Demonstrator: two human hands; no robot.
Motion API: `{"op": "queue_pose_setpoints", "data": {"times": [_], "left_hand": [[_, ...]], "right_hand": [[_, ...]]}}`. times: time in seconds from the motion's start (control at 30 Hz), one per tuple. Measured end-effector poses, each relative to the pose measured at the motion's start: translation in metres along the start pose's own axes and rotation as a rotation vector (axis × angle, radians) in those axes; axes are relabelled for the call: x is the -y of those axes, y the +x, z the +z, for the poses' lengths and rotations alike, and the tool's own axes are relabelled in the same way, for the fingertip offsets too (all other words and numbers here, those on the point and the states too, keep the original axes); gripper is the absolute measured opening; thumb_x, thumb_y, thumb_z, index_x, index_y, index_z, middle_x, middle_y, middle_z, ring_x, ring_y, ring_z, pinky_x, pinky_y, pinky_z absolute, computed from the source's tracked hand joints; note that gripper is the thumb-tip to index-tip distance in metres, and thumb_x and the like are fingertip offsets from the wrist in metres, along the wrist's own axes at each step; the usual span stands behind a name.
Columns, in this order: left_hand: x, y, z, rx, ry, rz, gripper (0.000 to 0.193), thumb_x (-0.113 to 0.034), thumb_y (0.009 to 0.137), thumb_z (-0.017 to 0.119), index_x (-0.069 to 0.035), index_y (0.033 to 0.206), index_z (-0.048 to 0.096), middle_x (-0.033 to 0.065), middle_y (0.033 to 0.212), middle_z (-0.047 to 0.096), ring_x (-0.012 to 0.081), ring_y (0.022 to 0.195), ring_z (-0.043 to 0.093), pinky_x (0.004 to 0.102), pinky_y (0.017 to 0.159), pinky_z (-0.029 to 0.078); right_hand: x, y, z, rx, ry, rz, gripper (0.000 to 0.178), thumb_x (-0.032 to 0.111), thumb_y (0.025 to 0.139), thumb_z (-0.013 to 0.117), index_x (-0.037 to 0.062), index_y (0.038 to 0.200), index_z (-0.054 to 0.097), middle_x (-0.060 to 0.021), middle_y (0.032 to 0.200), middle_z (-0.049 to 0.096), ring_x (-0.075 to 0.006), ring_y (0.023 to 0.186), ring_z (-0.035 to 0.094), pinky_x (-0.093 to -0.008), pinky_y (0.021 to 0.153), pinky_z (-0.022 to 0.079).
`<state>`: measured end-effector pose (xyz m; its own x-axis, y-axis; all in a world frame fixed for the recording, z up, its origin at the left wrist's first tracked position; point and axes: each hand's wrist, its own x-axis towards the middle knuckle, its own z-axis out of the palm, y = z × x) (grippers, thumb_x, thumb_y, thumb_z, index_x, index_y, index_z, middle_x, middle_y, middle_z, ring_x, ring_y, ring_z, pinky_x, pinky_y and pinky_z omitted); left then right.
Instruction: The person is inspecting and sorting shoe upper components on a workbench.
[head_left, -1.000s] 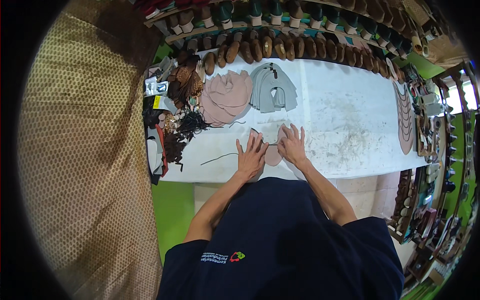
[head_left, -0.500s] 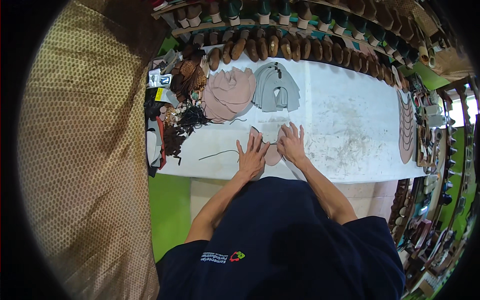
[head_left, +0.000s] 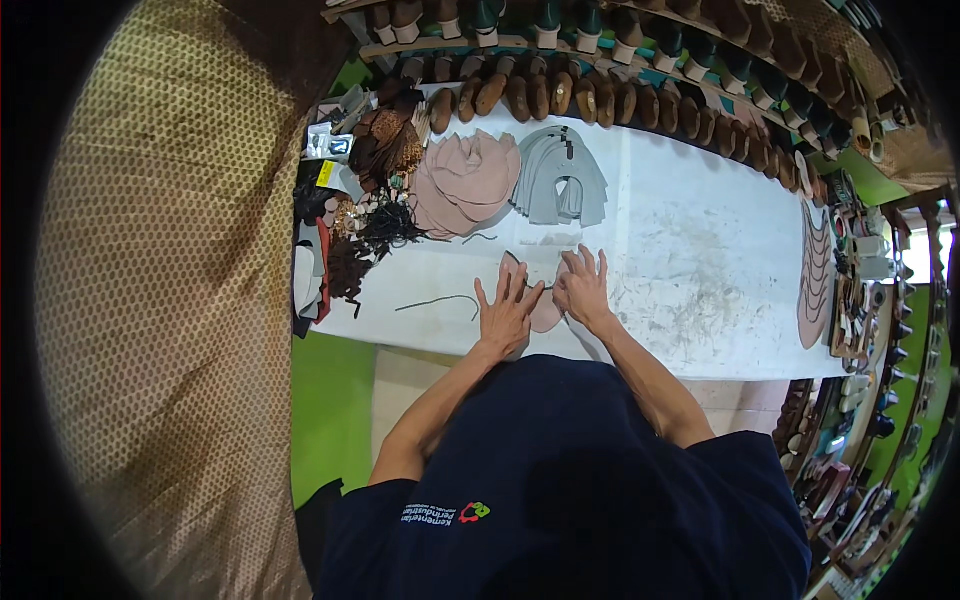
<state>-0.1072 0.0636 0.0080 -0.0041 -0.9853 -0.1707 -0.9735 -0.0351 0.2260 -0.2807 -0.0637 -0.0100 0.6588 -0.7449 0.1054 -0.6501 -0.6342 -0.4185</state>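
Observation:
A pink shoe-upper piece (head_left: 546, 318) with a curved cut-out lies at the near edge of the white table, partly covered by my hands. My left hand (head_left: 507, 318) rests on its left side, fingers spread and pressing down. Along the cut-out edge runs a thin dark strip (head_left: 538, 287), reaching from my left fingertips to my right hand. My right hand (head_left: 583, 292) has its thumb and index finger pressed together at that strip, the other fingers stretched out. A loose dark cord (head_left: 437, 302) lies curved to the left of my left hand.
Beyond my hands lie a fanned stack of pink pieces (head_left: 467, 180) and grey arched pieces (head_left: 560, 180). Dark trimmings (head_left: 388, 232) are heaped at left. Brown shoe lasts (head_left: 602, 103) line the far edge. More pink pieces (head_left: 814, 285) lie at right, beside a tool rack (head_left: 850, 325).
The whole view has turned slightly, so the table's right side sits lower. Both hands stay at the pink piece; my right index finger looks more curled in.

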Motion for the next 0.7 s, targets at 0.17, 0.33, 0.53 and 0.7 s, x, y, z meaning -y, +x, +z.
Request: {"op": "queue_pose_setpoints", "data": {"times": [0.17, 0.33, 0.53, 0.7], "left_hand": [[-0.001, -0.003, 0.013, -0.036, 0.055, 0.000, 0.081, -0.021, 0.091, 0.068, -0.035, 0.165, 0.037, 0.0077, 0.179, 0.010, 0.0367, 0.164, 0.006, 0.0841, 0.115, 0.005], [-0.006, -0.002, 0.014, -0.035, 0.080, -0.008, 0.080, -0.022, 0.091, 0.070, -0.034, 0.164, 0.038, 0.0076, 0.179, 0.010, 0.0369, 0.164, 0.007, 0.0838, 0.115, 0.007], [-0.007, 0.001, 0.006, -0.025, 0.162, 0.011, 0.075, -0.028, 0.091, 0.070, -0.033, 0.161, 0.043, 0.0077, 0.179, 0.011, 0.0365, 0.164, 0.008, 0.0826, 0.116, 0.009], [-0.009, 0.000, 0.009, -0.004, -0.004, -0.062, 0.058, -0.040, 0.103, 0.054, -0.032, 0.160, 0.047, 0.0094, 0.178, 0.012, 0.0371, 0.164, 0.007, 0.0837, 0.115, 0.007]], "right_hand": [[0.005, 0.002, -0.002, 0.002, 0.025, 0.023, 0.020, 0.023, 0.081, 0.071, 0.0055, 0.081, 0.080, -0.0105, 0.142, 0.061, -0.0373, 0.149, 0.039, -0.0675, 0.125, 0.013], [0.005, 0.003, -0.005, -0.006, 0.011, 0.016, 0.018, 0.024, 0.082, 0.072, 0.0063, 0.079, 0.078, -0.0109, 0.141, 0.062, -0.0390, 0.146, 0.042, -0.0688, 0.124, 0.014], [0.009, -0.007, -0.015, -0.097, 0.042, 0.044, 0.022, 0.029, 0.083, 0.077, 0.0083, 0.087, 0.075, -0.0101, 0.136, 0.064, -0.0364, 0.142, 0.047, -0.0620, 0.123, 0.021], [0.006, -0.040, -0.031, -0.017, 0.176, 0.121, 0.034, 0.040, 0.081, 0.083, 0.0106, 0.096, 0.073, -0.0081, 0.125, 0.066, -0.0322, 0.123, 0.056, -0.0504, 0.109, 0.038]]}}
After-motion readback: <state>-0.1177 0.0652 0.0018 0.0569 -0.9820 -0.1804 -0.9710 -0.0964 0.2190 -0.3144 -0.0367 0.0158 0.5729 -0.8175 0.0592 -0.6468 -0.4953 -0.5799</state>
